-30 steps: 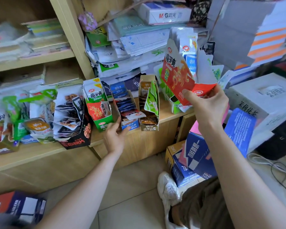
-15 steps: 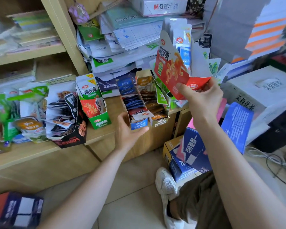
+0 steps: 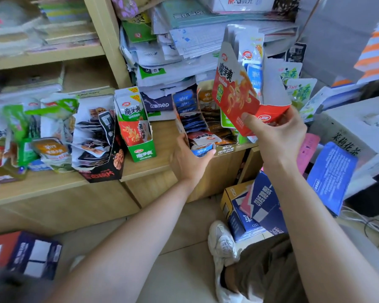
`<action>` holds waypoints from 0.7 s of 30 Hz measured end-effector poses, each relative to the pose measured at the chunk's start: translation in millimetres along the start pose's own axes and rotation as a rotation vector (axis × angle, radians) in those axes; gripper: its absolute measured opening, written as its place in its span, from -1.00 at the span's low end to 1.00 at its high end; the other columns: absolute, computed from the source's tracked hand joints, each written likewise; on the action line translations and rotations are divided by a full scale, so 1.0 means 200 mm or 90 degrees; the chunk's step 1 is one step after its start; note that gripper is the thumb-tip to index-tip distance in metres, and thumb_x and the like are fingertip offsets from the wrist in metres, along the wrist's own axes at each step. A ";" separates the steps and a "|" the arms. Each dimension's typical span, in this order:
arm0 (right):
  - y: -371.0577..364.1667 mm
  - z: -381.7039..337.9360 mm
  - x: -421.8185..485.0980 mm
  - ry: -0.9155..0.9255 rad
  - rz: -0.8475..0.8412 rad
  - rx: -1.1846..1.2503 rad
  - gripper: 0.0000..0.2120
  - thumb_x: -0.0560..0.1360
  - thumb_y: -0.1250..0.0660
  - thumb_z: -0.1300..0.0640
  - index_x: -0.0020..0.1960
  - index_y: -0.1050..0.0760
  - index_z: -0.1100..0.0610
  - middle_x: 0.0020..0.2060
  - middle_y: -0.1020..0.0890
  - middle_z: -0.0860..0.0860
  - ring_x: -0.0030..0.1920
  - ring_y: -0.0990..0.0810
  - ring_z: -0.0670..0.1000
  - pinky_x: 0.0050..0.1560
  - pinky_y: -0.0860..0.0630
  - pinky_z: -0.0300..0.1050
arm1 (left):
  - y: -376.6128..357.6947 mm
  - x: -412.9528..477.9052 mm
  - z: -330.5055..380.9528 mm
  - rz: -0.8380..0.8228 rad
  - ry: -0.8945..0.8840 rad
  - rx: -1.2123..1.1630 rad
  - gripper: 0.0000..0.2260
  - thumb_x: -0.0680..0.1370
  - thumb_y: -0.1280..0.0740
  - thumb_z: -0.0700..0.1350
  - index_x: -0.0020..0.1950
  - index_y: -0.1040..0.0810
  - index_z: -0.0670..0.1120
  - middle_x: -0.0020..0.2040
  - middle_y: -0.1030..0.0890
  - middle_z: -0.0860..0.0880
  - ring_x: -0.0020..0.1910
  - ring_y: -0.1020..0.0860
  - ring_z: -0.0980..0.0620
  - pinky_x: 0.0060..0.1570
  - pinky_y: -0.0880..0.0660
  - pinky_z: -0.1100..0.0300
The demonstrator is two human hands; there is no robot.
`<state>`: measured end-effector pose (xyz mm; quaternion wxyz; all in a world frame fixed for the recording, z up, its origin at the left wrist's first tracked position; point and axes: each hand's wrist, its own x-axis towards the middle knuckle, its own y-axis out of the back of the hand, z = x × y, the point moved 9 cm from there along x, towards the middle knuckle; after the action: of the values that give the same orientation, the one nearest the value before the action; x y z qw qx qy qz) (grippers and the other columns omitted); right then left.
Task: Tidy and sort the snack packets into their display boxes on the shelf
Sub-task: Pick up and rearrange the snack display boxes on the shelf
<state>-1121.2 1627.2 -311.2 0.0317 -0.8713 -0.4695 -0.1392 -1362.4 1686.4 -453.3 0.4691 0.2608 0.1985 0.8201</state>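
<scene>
Snack packets (image 3: 193, 123) fill the blue display box (image 3: 200, 150) at the shelf (image 3: 160, 149) edge, gripped by the left hand (image 3: 188, 162) — the right hand (image 3: 278, 136) pinches a red display box (image 3: 236, 99) aloft. Likely making room; next, seat it alongside.

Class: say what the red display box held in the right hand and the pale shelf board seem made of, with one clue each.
Red display box: probably thin printed card; glossy red outside, dull grey inside, folded flaps. Pale shelf board: wood or wood-look laminate, matt; faint grain, which one unclear.
</scene>
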 end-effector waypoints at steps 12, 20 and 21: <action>-0.27 -0.02 -0.12 -0.036 -0.093 0.079 -0.47 0.19 -0.65 -0.06 0.07 -0.57 0.07 -0.11 -0.71 -0.03 -0.08 -0.71 0.03 -0.04 -0.68 0.13 | 0.56 -0.06 -0.34 0.215 -0.039 -0.032 -0.26 0.33 -0.59 -0.04 0.43 -0.37 -0.17 0.28 -0.50 -0.16 0.27 -0.45 -0.13 0.25 -0.34 0.06; -0.33 0.00 -0.22 -0.029 -0.132 0.054 -0.58 0.24 -0.66 0.00 0.00 -0.55 -0.03 -0.13 -0.71 -0.09 -0.09 -0.71 -0.05 -0.03 -0.68 0.09 | 0.48 0.12 -0.36 0.175 0.211 -0.087 0.04 0.28 -0.63 0.17 0.57 -0.14 -0.11 0.42 -0.46 -0.14 0.34 -0.49 -0.17 0.26 -0.48 -0.08; -0.33 0.01 -0.22 -0.031 -0.135 0.050 -0.57 0.24 -0.66 -0.01 0.01 -0.55 -0.03 -0.12 -0.71 -0.09 -0.09 -0.71 -0.07 -0.03 -0.68 0.08 | 0.46 0.14 -0.37 0.178 0.227 -0.090 0.02 0.28 -0.63 0.16 0.56 -0.14 -0.10 0.39 -0.48 -0.14 0.31 -0.51 -0.18 0.23 -0.50 -0.10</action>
<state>-1198.8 1629.1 -329.7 0.0397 -0.8180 -0.5647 -0.1021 -1481.3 1660.5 -451.5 0.3256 0.1031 0.1825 0.9220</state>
